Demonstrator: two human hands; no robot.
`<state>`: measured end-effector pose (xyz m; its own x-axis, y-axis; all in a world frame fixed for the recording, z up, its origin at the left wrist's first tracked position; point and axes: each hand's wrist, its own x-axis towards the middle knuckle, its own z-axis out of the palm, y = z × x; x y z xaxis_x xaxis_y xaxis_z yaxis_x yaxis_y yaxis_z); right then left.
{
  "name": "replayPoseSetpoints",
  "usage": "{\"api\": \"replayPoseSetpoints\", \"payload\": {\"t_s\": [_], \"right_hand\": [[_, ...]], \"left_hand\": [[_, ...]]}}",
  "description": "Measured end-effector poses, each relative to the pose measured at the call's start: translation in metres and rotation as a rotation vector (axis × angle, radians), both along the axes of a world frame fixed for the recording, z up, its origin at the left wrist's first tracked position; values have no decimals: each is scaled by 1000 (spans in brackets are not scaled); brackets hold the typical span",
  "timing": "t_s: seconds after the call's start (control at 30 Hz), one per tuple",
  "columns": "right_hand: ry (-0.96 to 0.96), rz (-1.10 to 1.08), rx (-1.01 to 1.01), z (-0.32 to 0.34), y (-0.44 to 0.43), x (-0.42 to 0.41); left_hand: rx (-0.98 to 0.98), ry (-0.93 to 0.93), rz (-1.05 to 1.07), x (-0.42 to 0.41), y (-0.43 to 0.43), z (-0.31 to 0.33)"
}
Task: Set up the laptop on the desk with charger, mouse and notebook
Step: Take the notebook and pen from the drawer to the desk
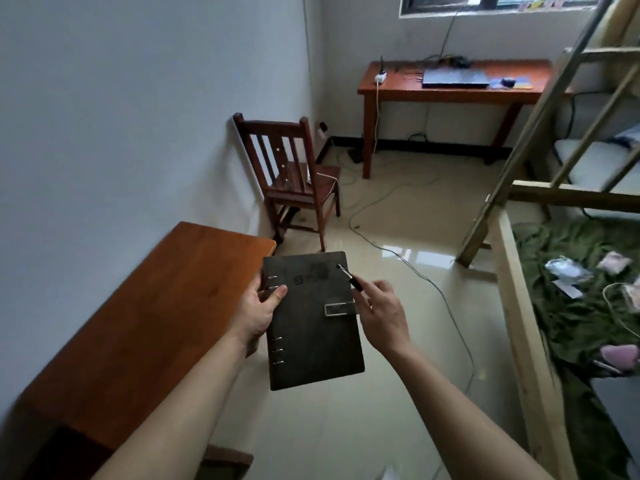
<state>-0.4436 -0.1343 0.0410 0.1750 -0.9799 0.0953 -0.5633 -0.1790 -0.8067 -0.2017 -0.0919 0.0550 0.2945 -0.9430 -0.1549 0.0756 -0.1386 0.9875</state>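
**Notebook held in the air, laptop far across the room**

The left hand (258, 317) grips the spine side of a dark ring-bound notebook (311, 337), thumb on the cover and the other fingers hidden beneath. The notebook is shut by a clasp, and the marking on its cover is too blurred to read. The right hand (384, 317) is at the notebook's right edge, pinching the lower end of a pen (349, 277). Its thumb is out of sight behind the cover, so the exact grip is hard to make out. Both forearms are cut off by the lower edge.

The notebook is held above a glossy pale floor (398, 220), just right of the near counter (156, 306), a brown wooden top against the wall and blurred at its close end. Beyond it a wooden chair (294, 174) stands in the corner. A thin cable (433, 282) trails over the floor. On the right a bed (571, 289) with a green cover and a slanted ladder (540, 116) are cut off by the frame.

The far counter (450, 95), under a window (502, 1), carries the closed laptop (455, 77), a white power strip (380, 77) and a small, dark, indistinct mouse (508, 82). Tangled cords lie behind the laptop.
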Motion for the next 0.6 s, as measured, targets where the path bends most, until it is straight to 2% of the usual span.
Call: {"api": "replayPoseSetpoints", "payload": {"t_s": [0.1, 0.17, 0.37, 0.6], "right_hand": [[-137, -58, 32, 3, -62, -22], [-160, -112, 15, 7, -99, -33], [-94, -184, 33, 2, -210, -38], [-8, -269, 55, -6, -353, -20]], "left_hand": [[-5, -26, 1, -15, -64, 8], [-16, -30, -8, -21, -100, 13], [-1, -68, -32, -22, -220, 5], [9, 106, -110, -10, -390, -11]]}}
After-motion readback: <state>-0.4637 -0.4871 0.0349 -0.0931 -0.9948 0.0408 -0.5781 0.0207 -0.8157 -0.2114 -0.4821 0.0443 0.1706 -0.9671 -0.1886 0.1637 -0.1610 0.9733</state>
